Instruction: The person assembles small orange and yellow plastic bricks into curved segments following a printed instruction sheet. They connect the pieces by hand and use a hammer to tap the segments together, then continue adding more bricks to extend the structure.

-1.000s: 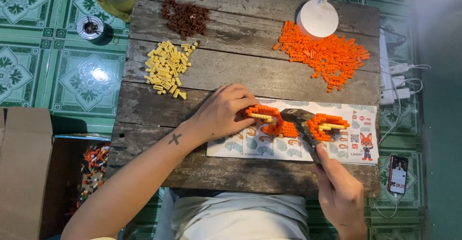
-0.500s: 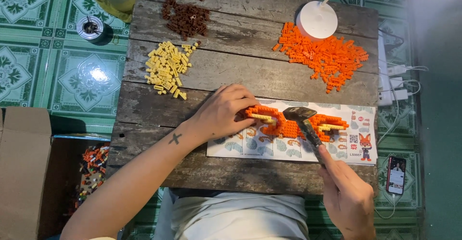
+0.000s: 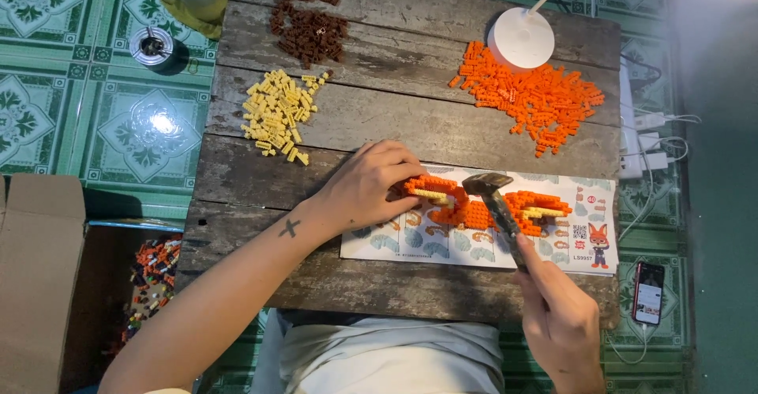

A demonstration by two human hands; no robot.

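My right hand [image 3: 562, 323] is wrapped tight around the handle of a small hammer [image 3: 497, 204], so the head hangs just above the orange brick model [image 3: 474, 208], between its two halves. My left hand [image 3: 371, 189] is curled over the model's left end, fingertips pressing it down to keep it from sliding on the printed instruction sheet [image 3: 489, 244] underneath. That hand is half shut, bracing rather than gripping. My left fingers sit close to the hammer head, the one thing in its way. Past my left hand lies a heap of yellow bricks [image 3: 278, 111], farther off a brown heap [image 3: 309, 29]. Beyond the hammer is the orange pile [image 3: 537, 98], touching the white lamp base [image 3: 521, 39]. Right of my right hand lies a phone [image 3: 649, 293].
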